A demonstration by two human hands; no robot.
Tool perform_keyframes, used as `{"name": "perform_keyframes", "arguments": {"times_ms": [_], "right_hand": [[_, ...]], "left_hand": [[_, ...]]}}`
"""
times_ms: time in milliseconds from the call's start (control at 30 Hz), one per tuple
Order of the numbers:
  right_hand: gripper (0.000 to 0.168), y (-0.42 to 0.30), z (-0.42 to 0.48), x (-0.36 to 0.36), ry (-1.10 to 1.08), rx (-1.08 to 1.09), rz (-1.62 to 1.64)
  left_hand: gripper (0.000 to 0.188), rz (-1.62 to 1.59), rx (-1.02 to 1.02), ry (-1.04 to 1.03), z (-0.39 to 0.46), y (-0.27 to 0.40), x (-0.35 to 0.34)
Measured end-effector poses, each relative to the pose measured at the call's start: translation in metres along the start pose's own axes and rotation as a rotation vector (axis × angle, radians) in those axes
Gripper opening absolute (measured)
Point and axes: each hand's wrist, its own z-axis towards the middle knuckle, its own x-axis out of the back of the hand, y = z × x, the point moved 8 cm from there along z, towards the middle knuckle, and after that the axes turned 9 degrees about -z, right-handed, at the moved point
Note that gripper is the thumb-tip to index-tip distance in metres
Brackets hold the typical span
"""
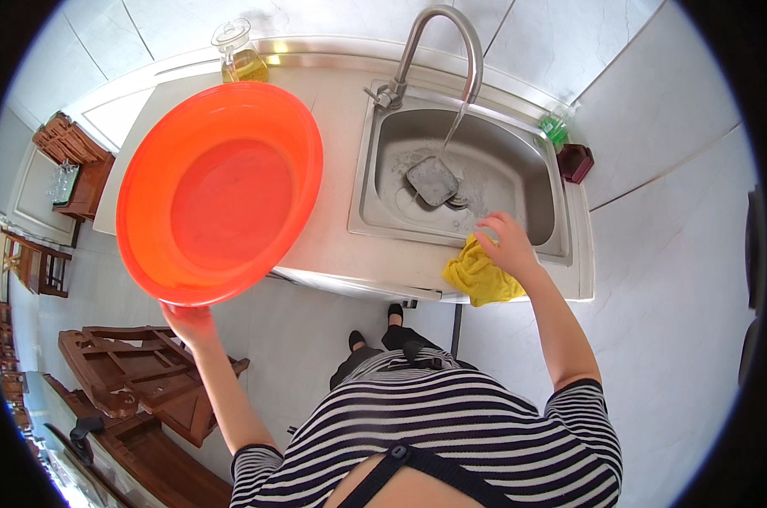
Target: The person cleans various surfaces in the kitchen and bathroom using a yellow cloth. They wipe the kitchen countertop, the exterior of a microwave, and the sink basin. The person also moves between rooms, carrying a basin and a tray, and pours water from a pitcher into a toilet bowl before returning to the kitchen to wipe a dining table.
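Note:
My left hand (192, 324) grips the near rim of a large orange-red plastic basin (231, 206), with its fingers hidden under it. The basin is tilted so its inside faces me, and it looks empty. Over the near edge of the steel sink (536, 159) is my right hand (509, 246), fingers apart and slightly curled. Just below that hand a crumpled yellow cloth (482, 276) lies over the counter's front edge; whether they touch I cannot tell. Water runs from the curved faucet (474, 60) onto a grey, rounded-square object (432, 180) near the drain.
A lidded glass pitcher (244, 63) of yellowish liquid stands behind the basin on the counter (333, 235). Right of the sink are a green bottle (553, 129) and a dark red container (575, 163). A carved wooden chair (142, 368) stands on the floor at lower left.

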Motion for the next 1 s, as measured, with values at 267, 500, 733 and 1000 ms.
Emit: {"name": "perform_keyframes", "arguments": {"times_ms": [267,500,733,1000], "right_hand": [[0.027,0.087,0.083,-0.159,-0.627,-0.666,0.684],[0.026,0.119,0.099,-0.263,-0.812,-1.061,0.816],[0.015,0.075,0.103,-0.301,-0.912,-1.180,1.487],[0.018,0.089,0.095,-0.213,-0.879,-0.847,1.216]], "left_hand": [[0.020,0.218,0.407,-0.024,-0.104,-0.145,-0.031],[0.020,0.413,0.412,-0.079,-0.134,-0.178,-0.105],[0.018,0.449,0.448,-0.055,-0.131,-0.221,-0.129],[0.015,0.555,0.452,-0.151,-0.118,-0.258,-0.172]]}}
